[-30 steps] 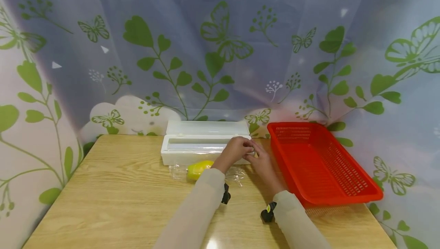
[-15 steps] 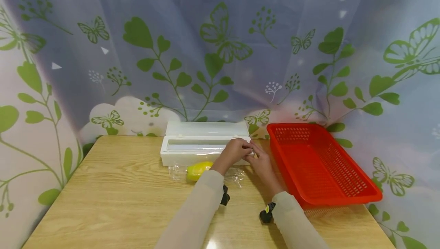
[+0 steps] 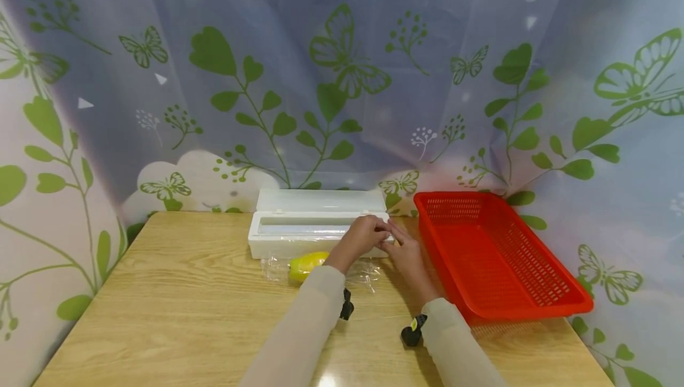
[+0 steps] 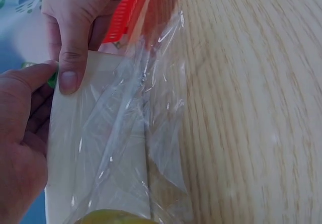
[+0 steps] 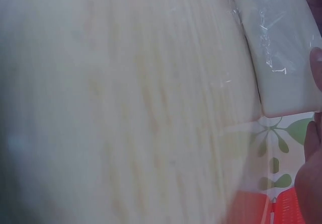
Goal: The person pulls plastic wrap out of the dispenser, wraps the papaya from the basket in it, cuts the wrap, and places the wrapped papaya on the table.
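Observation:
A white cling film box stands at the table's back with its lid raised. Clear film drapes from its front edge over a yellow-green oblong fruit. My right hand grips the box's right end, thumb on the front face, in the left wrist view. Beside it, my left hand has its thumb and fingers at the top edge, pinching a small green piece, which looks like a slide cutter. The left forearm partly hides the fruit in the head view.
A red perforated basket stands to the right of the box, close to my right forearm. Behind the wooden table hangs a patterned curtain. Black cameras are strapped on both wrists.
Both hands stay at the box's right end with almost no movement. The whole head view shifts slightly; box, film and fruit keep their places.

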The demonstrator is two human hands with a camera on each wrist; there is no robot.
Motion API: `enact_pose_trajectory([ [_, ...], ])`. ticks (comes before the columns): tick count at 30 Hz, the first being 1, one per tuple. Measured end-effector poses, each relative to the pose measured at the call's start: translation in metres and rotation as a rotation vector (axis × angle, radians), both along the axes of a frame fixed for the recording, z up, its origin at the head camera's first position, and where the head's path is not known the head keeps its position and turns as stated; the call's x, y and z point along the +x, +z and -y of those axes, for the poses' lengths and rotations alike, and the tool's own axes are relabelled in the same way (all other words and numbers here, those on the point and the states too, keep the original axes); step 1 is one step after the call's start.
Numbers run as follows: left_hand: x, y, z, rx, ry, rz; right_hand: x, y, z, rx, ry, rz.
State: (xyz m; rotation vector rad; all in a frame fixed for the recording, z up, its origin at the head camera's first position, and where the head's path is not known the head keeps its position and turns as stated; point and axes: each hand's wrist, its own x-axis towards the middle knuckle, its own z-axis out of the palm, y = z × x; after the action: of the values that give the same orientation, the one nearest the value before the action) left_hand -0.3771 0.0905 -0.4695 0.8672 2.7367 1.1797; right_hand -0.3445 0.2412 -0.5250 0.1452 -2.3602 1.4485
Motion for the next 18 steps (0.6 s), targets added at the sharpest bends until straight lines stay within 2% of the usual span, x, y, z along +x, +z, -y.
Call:
enact_pose_trajectory([
  [9,-0.004,0.000,0.023,-0.050,-0.026,-0.056,0.000,-0.001,0.003,0.030,-0.011,0.024],
  [14,-0.004,0.002,0.049,-0.061,-0.026,-0.048,-0.001,0.000,0.002,0.017,-0.017,0.023],
  [18,-0.001,0.002,0.075,-0.036,-0.018,-0.028,0.001,0.000,0.000,0.012,-0.015,0.063],
])
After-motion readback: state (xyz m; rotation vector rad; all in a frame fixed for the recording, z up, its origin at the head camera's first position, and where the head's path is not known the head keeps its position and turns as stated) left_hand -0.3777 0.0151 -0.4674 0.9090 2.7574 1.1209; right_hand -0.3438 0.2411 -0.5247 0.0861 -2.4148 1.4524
